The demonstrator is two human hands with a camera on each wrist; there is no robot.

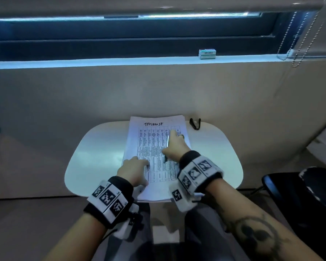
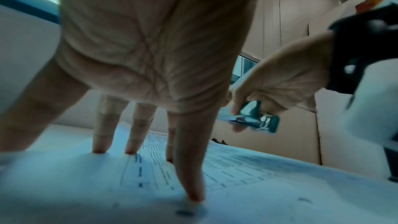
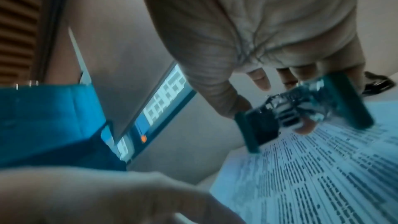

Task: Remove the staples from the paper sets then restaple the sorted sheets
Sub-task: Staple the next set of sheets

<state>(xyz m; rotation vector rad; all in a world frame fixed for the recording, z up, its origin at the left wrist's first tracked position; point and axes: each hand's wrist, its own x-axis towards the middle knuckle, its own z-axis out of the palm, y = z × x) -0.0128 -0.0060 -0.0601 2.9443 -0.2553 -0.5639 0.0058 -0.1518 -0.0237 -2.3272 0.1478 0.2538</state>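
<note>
A stack of printed table sheets (image 1: 154, 121) headed in black marker lies on the small white table (image 1: 94, 147). My left hand (image 1: 135, 166) presses its straight fingertips (image 2: 193, 192) onto the lower left of the top sheet (image 2: 237, 168). Over the middle of the page, my right hand (image 1: 174, 146) grips a teal and silver stapler (image 2: 247, 120), which hovers just above the paper (image 3: 312, 176). The right wrist view shows the stapler (image 3: 301, 113) from its underside, with the thumb on one end. A black staple remover (image 1: 195, 123) lies at the table's far right corner.
A small box of staples (image 1: 207, 54) sits on the window sill above the beige wall. A black chair (image 1: 290, 194) stands to the right of the table. A bead chain (image 1: 297, 46) hangs from the blind at the upper right.
</note>
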